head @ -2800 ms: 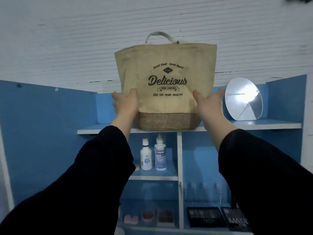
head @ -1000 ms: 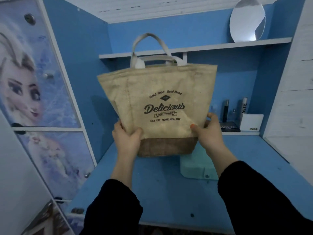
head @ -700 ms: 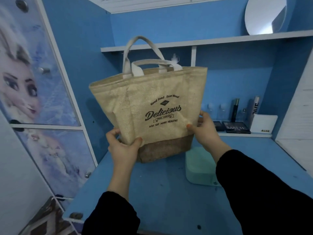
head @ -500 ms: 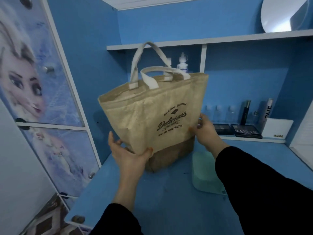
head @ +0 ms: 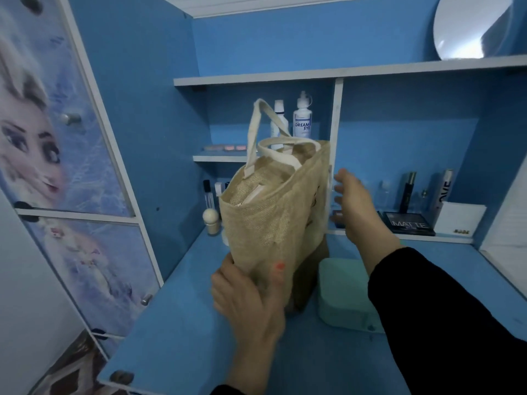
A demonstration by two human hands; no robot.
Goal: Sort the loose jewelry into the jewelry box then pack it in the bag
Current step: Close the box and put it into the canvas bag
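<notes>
The beige jute bag (head: 271,223) with white handles stands upright on the blue desk (head: 176,332), turned so its narrow side faces me. My left hand (head: 248,295) grips its lower near edge, thumb on the fabric. My right hand (head: 356,206) hovers just right of the bag with fingers spread, not holding it. The mint-green jewelry box (head: 342,297) lies shut on the desk right of the bag, partly behind my right sleeve. No loose jewelry is visible.
Behind the bag, a shelf holds two white bottles (head: 302,118). A lower ledge carries a MATTE palette (head: 407,223), dark tubes and a white box (head: 459,218). A round mirror (head: 470,27) stands top right. A cabinet door with a cartoon picture (head: 57,155) lines the left.
The bag came down from the top shelf to the desk and turned about a quarter turn. My right hand has let go of its side; my left hand keeps its hold.
</notes>
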